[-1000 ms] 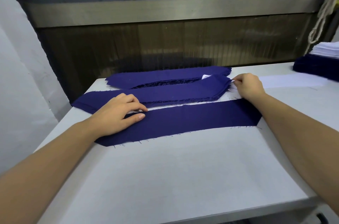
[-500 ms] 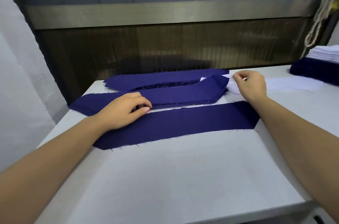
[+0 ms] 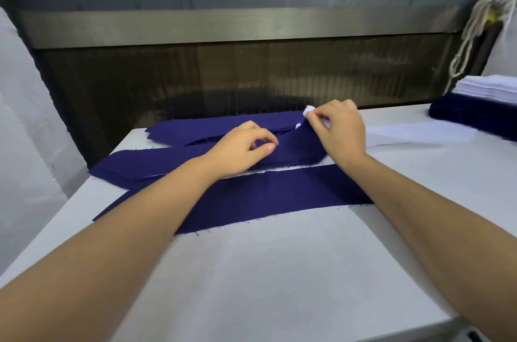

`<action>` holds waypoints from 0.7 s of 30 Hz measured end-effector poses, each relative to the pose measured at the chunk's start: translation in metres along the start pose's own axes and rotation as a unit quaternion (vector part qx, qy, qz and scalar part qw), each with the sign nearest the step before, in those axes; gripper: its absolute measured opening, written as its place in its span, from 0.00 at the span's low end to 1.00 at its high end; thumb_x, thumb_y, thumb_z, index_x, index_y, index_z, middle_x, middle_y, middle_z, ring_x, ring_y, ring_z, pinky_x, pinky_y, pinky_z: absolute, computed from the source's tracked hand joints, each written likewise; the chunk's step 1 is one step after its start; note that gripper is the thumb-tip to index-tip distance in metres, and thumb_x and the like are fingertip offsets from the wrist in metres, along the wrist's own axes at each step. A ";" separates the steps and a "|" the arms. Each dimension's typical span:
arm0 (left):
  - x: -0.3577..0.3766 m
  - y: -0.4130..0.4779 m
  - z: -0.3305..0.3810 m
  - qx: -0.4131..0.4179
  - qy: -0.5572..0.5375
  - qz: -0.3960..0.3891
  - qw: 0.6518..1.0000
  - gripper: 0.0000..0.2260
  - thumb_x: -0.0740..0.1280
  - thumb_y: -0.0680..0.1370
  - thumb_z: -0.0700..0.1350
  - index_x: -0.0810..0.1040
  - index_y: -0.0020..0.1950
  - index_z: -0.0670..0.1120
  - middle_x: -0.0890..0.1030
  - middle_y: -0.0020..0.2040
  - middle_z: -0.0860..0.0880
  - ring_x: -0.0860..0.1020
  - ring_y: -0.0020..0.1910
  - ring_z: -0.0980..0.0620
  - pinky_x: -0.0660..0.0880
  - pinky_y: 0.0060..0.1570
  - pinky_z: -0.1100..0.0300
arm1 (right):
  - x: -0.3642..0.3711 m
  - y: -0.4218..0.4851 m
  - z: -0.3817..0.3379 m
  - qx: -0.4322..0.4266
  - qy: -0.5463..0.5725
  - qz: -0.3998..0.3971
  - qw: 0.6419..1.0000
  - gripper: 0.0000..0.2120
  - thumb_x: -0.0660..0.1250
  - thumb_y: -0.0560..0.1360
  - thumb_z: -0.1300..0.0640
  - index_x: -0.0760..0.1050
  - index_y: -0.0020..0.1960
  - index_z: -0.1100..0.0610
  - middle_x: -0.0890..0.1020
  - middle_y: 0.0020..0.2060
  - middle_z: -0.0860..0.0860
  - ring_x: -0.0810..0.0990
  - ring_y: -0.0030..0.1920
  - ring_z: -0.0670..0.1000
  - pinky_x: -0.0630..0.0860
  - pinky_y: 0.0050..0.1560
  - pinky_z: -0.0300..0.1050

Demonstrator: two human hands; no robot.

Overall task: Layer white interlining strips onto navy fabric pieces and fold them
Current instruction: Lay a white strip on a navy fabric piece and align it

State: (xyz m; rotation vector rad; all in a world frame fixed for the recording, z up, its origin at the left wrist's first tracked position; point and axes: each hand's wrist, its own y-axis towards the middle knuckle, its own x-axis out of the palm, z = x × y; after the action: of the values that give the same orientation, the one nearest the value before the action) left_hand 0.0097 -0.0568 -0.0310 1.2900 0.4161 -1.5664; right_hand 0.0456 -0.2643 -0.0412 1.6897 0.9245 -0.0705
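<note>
A white table [image 3: 279, 285] runs up to a dark ribbed machine panel [image 3: 251, 75]. Both forearms reach forward over a single navy strip [image 3: 265, 196] that lies flat, nearer the body than the hands. The left hand [image 3: 243, 148] rests palm down on the middle navy stack [image 3: 156, 162], its fingers curled and its thumb drawn towards the forefinger; whether it nips any cloth cannot be told. The right hand [image 3: 341, 131] is held higher with its wrist bent, thumb and forefinger pinching the lifted end of the top navy piece [image 3: 302, 143], with a scrap of white [image 3: 309, 110] at the fingertips. Beyond the left hand lies another navy stack [image 3: 201, 129]. A white interlining strip [image 3: 419, 133] lies flat just right of the right hand, and well to its right sits a navy pile topped with white pieces [image 3: 481, 101]
</note>
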 end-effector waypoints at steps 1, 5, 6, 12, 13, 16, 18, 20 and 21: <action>0.004 0.004 0.005 0.000 -0.004 -0.004 1.000 0.10 0.61 0.80 0.52 0.77 0.58 0.53 0.72 0.54 0.54 0.74 0.49 0.55 0.68 0.49 0.63 | -0.001 -0.001 -0.003 -0.010 -0.004 -0.006 1.000 0.13 0.65 0.77 0.51 0.82 0.43 0.59 0.81 0.39 0.53 0.72 0.45 0.54 0.66 0.42 0.45; 0.018 0.021 0.026 -0.067 0.020 0.025 0.997 0.17 0.67 0.74 0.59 0.71 0.55 0.50 0.75 0.51 0.54 0.74 0.47 0.54 0.74 0.46 0.56 | -0.004 -0.005 -0.015 -0.059 -0.005 -0.036 0.998 0.13 0.66 0.76 0.50 0.83 0.43 0.58 0.82 0.39 0.53 0.74 0.45 0.54 0.66 0.45 0.45; 0.021 0.024 0.031 -0.089 0.014 0.040 0.995 0.19 0.67 0.73 0.60 0.70 0.55 0.48 0.76 0.50 0.53 0.75 0.47 0.53 0.75 0.46 0.54 | -0.004 -0.006 -0.018 -0.071 -0.006 -0.040 0.997 0.12 0.66 0.76 0.50 0.83 0.44 0.58 0.82 0.40 0.53 0.74 0.45 0.54 0.65 0.45 0.44; 0.021 0.035 0.047 -0.126 -0.012 0.119 0.985 0.10 0.61 0.79 0.49 0.70 0.58 0.46 0.78 0.51 0.48 0.76 0.48 0.47 0.74 0.44 0.51 | -0.006 -0.006 -0.020 -0.101 -0.011 -0.051 0.994 0.13 0.65 0.77 0.51 0.82 0.45 0.59 0.82 0.41 0.54 0.74 0.44 0.55 0.68 0.46 0.48; 0.018 0.036 0.047 -0.128 -0.002 0.138 0.982 0.08 0.59 0.80 0.47 0.72 0.58 0.47 0.77 0.52 0.48 0.76 0.48 0.47 0.73 0.44 0.52 | -0.006 -0.006 -0.018 -0.102 -0.010 -0.055 0.993 0.12 0.65 0.77 0.51 0.82 0.46 0.59 0.82 0.42 0.53 0.75 0.44 0.55 0.69 0.46 0.48; 0.011 0.034 0.043 -0.134 0.027 0.191 0.972 0.10 0.55 0.81 0.40 0.74 0.56 0.46 0.75 0.53 0.47 0.77 0.46 0.45 0.74 0.42 0.52 | -0.004 -0.007 -0.013 -0.100 -0.025 -0.076 0.992 0.10 0.68 0.75 0.52 0.80 0.52 0.56 0.81 0.47 0.52 0.75 0.48 0.53 0.71 0.48 0.47; 0.004 0.030 0.040 -0.143 0.032 0.212 0.966 0.11 0.54 0.81 0.38 0.74 0.56 0.47 0.75 0.53 0.47 0.78 0.42 0.43 0.77 0.43 0.49 | -0.002 -0.008 -0.006 -0.087 -0.057 -0.099 0.990 0.10 0.68 0.75 0.56 0.79 0.55 0.55 0.80 0.51 0.51 0.74 0.51 0.53 0.71 0.51 0.46; -0.003 0.024 0.033 -0.148 0.036 0.228 0.962 0.12 0.54 0.81 0.39 0.75 0.57 0.48 0.76 0.52 0.48 0.78 0.41 0.43 0.78 0.44 0.47 | -0.003 -0.007 0.003 -0.052 -0.086 -0.126 0.987 0.11 0.67 0.74 0.59 0.80 0.56 0.54 0.78 0.53 0.51 0.74 0.53 0.54 0.70 0.53 0.46; -0.007 0.020 0.028 -0.151 0.036 0.238 0.959 0.12 0.55 0.81 0.39 0.75 0.56 0.48 0.77 0.51 0.48 0.78 0.41 0.43 0.79 0.43 0.47 | -0.004 -0.006 0.008 -0.028 -0.094 -0.135 0.986 0.11 0.66 0.74 0.60 0.80 0.56 0.54 0.78 0.53 0.52 0.74 0.54 0.54 0.70 0.53 0.46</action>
State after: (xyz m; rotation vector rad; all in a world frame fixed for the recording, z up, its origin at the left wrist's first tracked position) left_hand 0.0115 -0.0838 -0.0082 1.1090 0.3427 -1.0113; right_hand 0.0424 -0.2734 -0.0467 1.4698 0.9967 -0.3776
